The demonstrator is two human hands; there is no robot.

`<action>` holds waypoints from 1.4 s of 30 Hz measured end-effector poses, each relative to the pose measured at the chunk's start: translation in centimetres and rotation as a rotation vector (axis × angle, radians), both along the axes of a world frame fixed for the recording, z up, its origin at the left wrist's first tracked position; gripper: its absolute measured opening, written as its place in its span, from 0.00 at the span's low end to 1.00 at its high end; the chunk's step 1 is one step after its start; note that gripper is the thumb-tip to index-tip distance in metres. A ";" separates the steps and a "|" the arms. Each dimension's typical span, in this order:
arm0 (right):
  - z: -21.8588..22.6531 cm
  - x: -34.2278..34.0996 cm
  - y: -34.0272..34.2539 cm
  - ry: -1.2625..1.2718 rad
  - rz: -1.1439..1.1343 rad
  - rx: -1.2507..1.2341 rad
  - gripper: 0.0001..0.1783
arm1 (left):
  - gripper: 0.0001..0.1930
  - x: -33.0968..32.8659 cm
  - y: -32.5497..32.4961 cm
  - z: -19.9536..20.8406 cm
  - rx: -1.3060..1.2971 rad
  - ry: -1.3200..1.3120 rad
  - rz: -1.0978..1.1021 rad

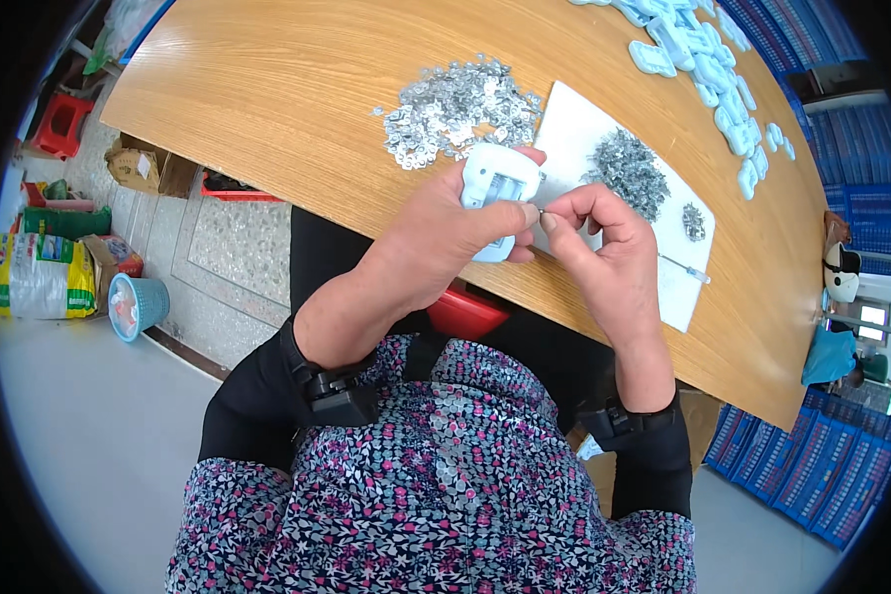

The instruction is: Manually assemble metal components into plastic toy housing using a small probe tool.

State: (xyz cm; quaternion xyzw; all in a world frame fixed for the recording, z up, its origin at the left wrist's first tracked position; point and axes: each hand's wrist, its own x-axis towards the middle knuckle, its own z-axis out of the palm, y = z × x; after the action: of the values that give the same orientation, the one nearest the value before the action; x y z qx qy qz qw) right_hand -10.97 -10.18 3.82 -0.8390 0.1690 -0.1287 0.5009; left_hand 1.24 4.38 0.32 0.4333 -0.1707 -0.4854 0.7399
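Observation:
My left hand (pixel 444 226) grips a pale blue plastic casing (pixel 495 170) with slots in its middle, over the table's near edge. The left thumb lies across the casing's lower part. Thumb and forefinger of my right hand (pixel 609 243) pinch together at the left thumb's tip, around a tiny dark piece too small to name. Beyond the casing lies a heap of flat silvery metal pieces (pixel 450 109). Right of my hands, a white board (pixel 564 129) carries a larger pile of small metal parts (pixel 629 173) and a smaller one (pixel 694 223).
A thin tool with a pale handle (pixel 698 274) lies near the board's right edge. Many pale blue casings (pixel 713 74) are heaped at the far right of the wooden table (pixel 267 69). A red object (pixel 465 312) shows beneath the table edge. Blue stacks (pixel 802 460) stand at right.

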 end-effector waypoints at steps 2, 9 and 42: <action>0.5 -0.1 -0.2 0.004 -0.026 0.041 0.06 | 0.25 0.0 0.1 -0.1 0.008 -0.015 -0.025; 0.3 1.1 -0.1 -0.090 -0.022 -0.294 0.07 | 0.27 -0.3 0.0 0.5 0.061 0.293 -0.076; -0.3 0.0 0.3 0.020 -0.087 0.341 0.16 | 0.24 -0.8 0.2 -0.8 -0.130 0.151 -0.162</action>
State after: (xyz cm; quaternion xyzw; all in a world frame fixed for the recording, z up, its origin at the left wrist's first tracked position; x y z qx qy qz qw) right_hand -10.93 -9.92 3.48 -0.7350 0.2295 -0.1114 0.6283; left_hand 0.46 4.59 -0.44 0.3317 -0.1800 -0.5627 0.7355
